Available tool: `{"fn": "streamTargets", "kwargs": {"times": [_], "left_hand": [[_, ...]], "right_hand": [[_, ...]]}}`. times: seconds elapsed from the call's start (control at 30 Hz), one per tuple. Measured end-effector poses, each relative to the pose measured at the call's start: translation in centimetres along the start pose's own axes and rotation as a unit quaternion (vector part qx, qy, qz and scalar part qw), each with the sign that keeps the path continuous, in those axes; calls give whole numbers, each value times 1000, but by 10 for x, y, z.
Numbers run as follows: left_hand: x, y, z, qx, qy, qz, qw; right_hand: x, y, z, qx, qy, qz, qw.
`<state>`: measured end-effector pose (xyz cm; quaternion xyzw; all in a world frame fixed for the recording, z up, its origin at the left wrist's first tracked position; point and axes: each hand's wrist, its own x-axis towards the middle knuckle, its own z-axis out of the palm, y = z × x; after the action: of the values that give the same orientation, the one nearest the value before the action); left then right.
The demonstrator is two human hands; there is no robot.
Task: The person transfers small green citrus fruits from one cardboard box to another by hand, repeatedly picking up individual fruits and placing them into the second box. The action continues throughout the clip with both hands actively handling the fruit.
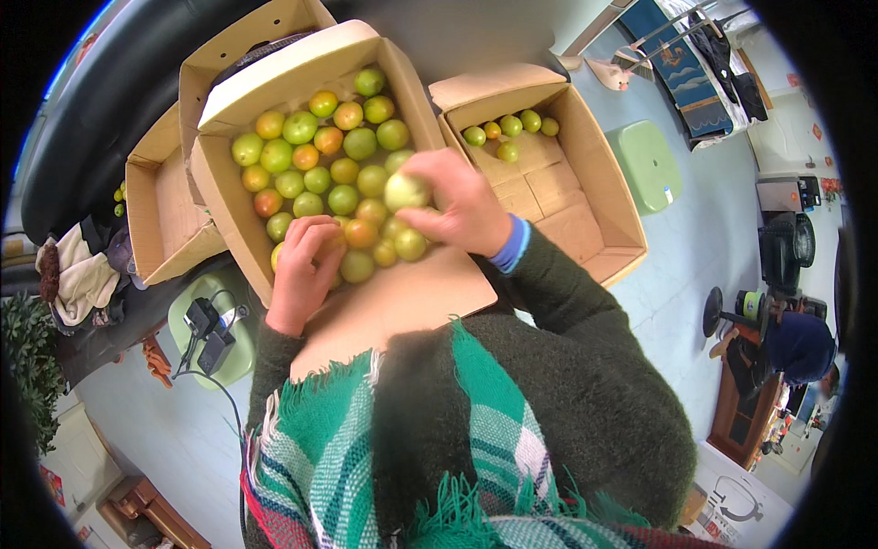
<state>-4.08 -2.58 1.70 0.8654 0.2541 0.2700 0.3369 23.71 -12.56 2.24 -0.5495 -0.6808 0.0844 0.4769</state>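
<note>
A large cardboard box [232, 195] in front of me holds many green, yellowish and orange-red tomatoes [300, 127]. My right hand [456, 202] grips a pale green tomato [406, 192] between thumb and fingers over the box's right side, slightly blurred. Down at the near left of the box, my left hand [305, 264] has its fingers curled among the tomatoes. Whether it grasps one is hidden by the fingers. Just right of it lie an orange tomato [361, 233] and a green one [357, 266]. The box's near flap [411, 291] folds out toward my body.
On the right, a second cardboard box [603, 185] holds several tomatoes [510, 125] along its far end. Another cardboard box [175, 185] stands left. Green stools [645, 165] flank the boxes; the left stool [236, 350] bears black adapters [209, 336] with a trailing cable [230, 398].
</note>
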Motion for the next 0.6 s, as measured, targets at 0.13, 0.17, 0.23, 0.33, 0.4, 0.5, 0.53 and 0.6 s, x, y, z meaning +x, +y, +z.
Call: {"fn": "streamTargets", "kwargs": {"times": [0.13,0.17,0.23,0.33,0.4,0.5,0.53,0.6], "left_hand": [[-1,0,1,-2,-1,-5,1000],[-1,0,1,-1,0,-3,1000],[-1,0,1,-5,0,-5,1000],[0,0,2,-11,-1,-17,1000],[0,0,1,-6,-2,-10,1000],[-1,-1,1,-11,-7,-17,1000],[-1,-1,1,-17,-9,-23,1000],[0,-2,2,-2,-3,-5,1000]], "right_hand": [[-27,42,-42,12,179,167,969],[-34,63,-47,60,221,219,948],[-54,109,-53,79,248,321,911],[-96,161,-43,47,226,386,893],[-116,185,-31,-20,224,433,873],[-135,204,-30,-90,243,485,835],[-135,209,-30,-128,226,488,833],[-131,213,-29,-162,158,478,849]]}}
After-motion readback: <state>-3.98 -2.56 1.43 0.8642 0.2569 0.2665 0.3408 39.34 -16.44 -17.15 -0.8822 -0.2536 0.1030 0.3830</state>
